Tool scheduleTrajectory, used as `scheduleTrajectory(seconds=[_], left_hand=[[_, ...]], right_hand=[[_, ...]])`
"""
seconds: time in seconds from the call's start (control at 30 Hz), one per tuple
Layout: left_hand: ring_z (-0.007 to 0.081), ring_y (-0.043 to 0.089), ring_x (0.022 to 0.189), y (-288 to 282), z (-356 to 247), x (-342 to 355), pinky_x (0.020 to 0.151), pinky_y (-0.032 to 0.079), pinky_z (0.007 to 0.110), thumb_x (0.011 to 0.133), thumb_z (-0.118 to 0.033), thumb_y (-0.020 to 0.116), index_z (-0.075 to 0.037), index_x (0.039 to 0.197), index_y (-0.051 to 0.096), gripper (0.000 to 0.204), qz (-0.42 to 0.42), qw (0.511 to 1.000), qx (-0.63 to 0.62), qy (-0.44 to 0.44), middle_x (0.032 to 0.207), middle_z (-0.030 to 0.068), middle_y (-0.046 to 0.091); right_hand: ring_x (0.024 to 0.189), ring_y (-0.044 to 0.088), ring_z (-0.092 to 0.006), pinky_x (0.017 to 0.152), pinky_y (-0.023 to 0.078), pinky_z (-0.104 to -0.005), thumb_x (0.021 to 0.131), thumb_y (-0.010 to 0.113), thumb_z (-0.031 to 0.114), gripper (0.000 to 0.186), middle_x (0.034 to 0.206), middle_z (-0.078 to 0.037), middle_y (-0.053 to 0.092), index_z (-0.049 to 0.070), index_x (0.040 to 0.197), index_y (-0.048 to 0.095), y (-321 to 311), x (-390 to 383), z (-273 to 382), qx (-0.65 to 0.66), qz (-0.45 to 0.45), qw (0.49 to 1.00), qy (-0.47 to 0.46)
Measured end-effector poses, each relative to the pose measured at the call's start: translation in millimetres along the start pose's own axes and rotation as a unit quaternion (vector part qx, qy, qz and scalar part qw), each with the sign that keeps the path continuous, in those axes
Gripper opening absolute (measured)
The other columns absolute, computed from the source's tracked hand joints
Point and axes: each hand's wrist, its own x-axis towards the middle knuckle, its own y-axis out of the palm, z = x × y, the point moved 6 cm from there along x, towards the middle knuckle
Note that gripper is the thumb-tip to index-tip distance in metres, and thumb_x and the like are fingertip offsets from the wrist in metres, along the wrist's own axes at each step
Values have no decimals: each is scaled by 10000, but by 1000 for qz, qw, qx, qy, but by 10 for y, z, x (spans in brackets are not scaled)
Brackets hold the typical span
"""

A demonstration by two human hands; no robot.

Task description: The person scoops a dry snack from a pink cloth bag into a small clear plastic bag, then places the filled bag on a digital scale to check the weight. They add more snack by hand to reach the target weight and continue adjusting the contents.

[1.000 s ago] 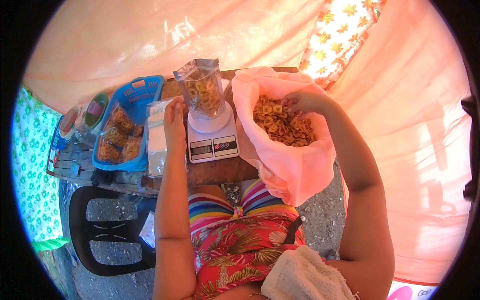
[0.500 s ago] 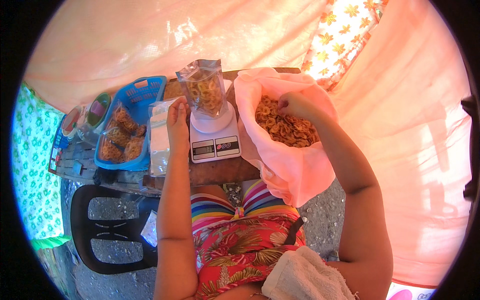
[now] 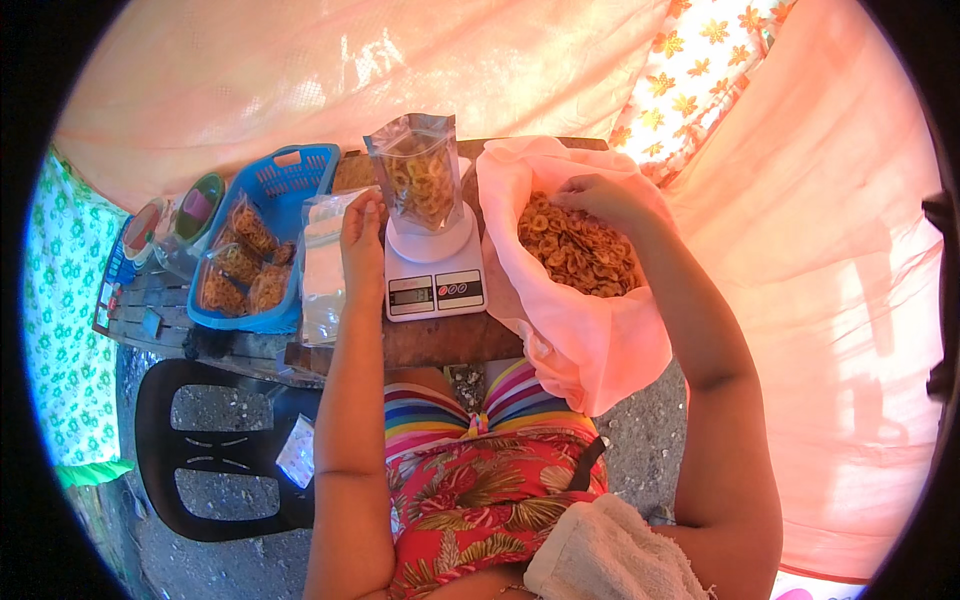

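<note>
You look mid-weighing: pouch on scale at 12 o'clock, left hand grip open at 11, can't tell right hand's grip at chips, 1 o'clock; next move likely calls for small pinches

The red top has leaf print; rainbow-striped shorts knot at six o'clock; a beige towel drapes at five.

No words or brands could be read, dark digits were faintly shown on the grey display of the white scale near frame centre, too small to be made out.
</note>
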Motion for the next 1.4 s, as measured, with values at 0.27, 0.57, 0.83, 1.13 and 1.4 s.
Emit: scheduleTrajectory(seconds=[0.27,0.57,0.83,1.13,1.4], left_hand=[[97,562,1073,-13,-65,-17,918,398,262,1010,-294,559,-102,1245,607,307,-21,1000,8,5,1185,-6,627],[114,573,1026,0,90,65,875,439,261,1007,-280,565,-51,1232,584,321,-15,1000,8,16,1134,34,629],[145,574,1066,14,109,116,936,443,282,1018,-236,546,-33,1252,560,310,-7,999,18,40,1177,58,616],[137,556,1106,31,145,132,953,442,287,1022,-245,536,-30,1254,561,317,-10,999,13,38,1195,65,611],[83,543,956,15,178,142,837,429,228,1016,-242,541,-45,1276,564,327,1,999,28,44,1157,15,616]], right_hand=[[744,607,-135,679,487,-263,846,734,192,176,826,-53,670,34,923,717,230,279,17,-212,-14,973,-93],[661,600,-115,569,490,-268,825,781,269,250,744,-33,653,45,878,685,21,44,1256,-133,-47,971,-194],[763,695,-225,686,560,-368,763,782,239,275,869,-103,728,75,980,742,718,460,2409,-353,-55,872,-335],[746,680,-182,708,542,-311,837,703,196,264,900,-97,705,28,1041,698,561,322,2345,-334,-157,848,-381],[659,645,-134,570,529,-292,871,634,214,184,766,-51,677,45,908,696,-411,347,641,-304,-43,951,-14]])
